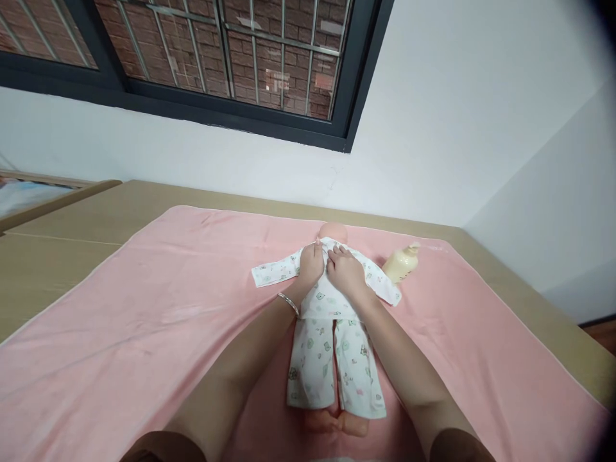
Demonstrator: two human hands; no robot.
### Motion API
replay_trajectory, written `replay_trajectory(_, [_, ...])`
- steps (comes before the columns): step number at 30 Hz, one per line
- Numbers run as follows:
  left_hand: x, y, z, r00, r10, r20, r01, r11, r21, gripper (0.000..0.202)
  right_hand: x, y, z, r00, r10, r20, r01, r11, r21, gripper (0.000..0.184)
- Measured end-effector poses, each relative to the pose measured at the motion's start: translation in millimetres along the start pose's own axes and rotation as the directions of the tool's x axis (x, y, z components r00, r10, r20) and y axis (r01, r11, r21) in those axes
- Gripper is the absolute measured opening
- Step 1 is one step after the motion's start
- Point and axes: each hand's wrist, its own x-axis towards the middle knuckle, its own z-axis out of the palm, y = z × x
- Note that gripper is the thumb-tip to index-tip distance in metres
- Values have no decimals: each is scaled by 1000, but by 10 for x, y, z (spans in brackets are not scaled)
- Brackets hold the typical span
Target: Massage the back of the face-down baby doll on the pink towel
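A baby doll (333, 232) lies on its back, its head away from me and its bare feet (337, 423) toward me. It wears a white printed long-sleeved shirt (332, 304) and matching trousers (312, 366). My left hand (312, 263), with a silver bangle at the wrist, is closed at the upper chest of the shirt, thumb upward. Beside it my right hand (345, 269) rests on the shirt front near the neckline, fingers bent in against the fabric. Both sleeves stretch out to the sides. Exactly what the fingertips pinch is hidden.
A pale yellow bottle (402, 263) lies by the doll's sleeve on the right. Beneath everything is a pink cloth (192, 276) over a wooden surface (62, 256). A white wall (414, 141) and a dark-framed barred window (231, 115) stand behind.
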Motion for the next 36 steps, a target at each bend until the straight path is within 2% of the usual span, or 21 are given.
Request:
replay_trajectory(2, [-15,-2,4,999,33,5,-33,999,16,57,52,114,-10,998,-48,44,44,995,94,43])
replay_trajectory(5, [-39,-12,18,997,72,10,-73,996,52,56,101,229,-21,996,16,87,-28,989,145,49])
replay_trajectory(8, [-38,-44,38,999,51,-16,-50,997,62,55,66,137,-48,980,164,113,-171,983,61,53])
replay_trajectory(10, [-25,-72,48,999,31,-26,-30,999,46,55,16,22,-81,970,207,126,-208,978,-9,53])
replay_trajectory(13, [-11,-92,47,999,25,-22,-24,999,38,57,-22,-49,-138,983,131,127,-129,991,-24,45])
replay_trajectory(15, [-17,-86,40,999,45,-16,-44,998,43,58,1,15,-156,990,50,131,-57,997,48,41])
replay_trajectory(17, [-32,-71,34,997,76,-15,-75,996,53,58,48,124,-146,991,24,132,-41,991,127,42])
replay_trajectory(20, [-55,-57,37,994,105,-26,-103,992,77,58,105,224,-103,987,128,101,-141,980,138,51])
replay_trajectory(24, [-44,-61,51,996,88,-34,-84,992,99,57,72,93,-88,965,253,63,-254,967,11,53])
replay_trajectory(28, [-18,-48,49,998,62,-13,-60,993,106,58,7,-35,-136,979,201,42,-198,978,-69,42])
replay_trajectory(33, [-43,-20,36,994,107,-6,-105,985,134,56,72,157,-121,994,91,65,-95,994,61,39])
replay_trajectory(36, [-56,-27,34,993,121,-14,-118,982,150,55,103,200,-74,993,111,44,-114,991,71,47])
